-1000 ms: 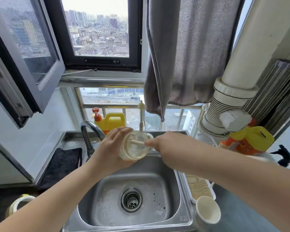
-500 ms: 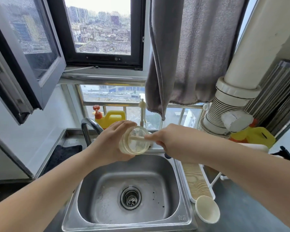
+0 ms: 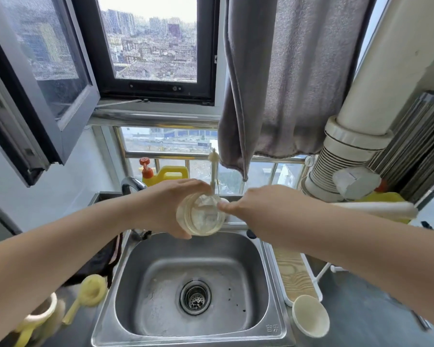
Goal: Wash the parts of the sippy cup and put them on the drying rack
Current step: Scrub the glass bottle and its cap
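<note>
My left hand (image 3: 172,206) grips a clear sippy cup body (image 3: 201,214) held on its side over the steel sink (image 3: 191,331), its mouth facing me. My right hand (image 3: 254,206) pinches a pale brush handle whose end goes into the cup's mouth; the part inside is blurred by the plastic. A thin bristle brush (image 3: 213,166) stands upright behind the cup. A pale round cup part (image 3: 310,319) lies on the counter at the sink's right. The drying rack (image 3: 297,279), a white-framed tray with a wood-grain base, sits beside the sink on the right.
The tap (image 3: 132,184) curves up behind my left hand. A yellow detergent jug (image 3: 169,174) stands on the sill. A grey towel (image 3: 273,83) hangs above. Yellow handled parts (image 3: 89,295) lie left of the sink near a dark cloth (image 3: 105,261). A white pipe (image 3: 356,136) rises at right.
Both hands stay together at the cup, which now sits a little lower over the sink. The view has tilted, bringing yellow parts at the lower left into sight.
</note>
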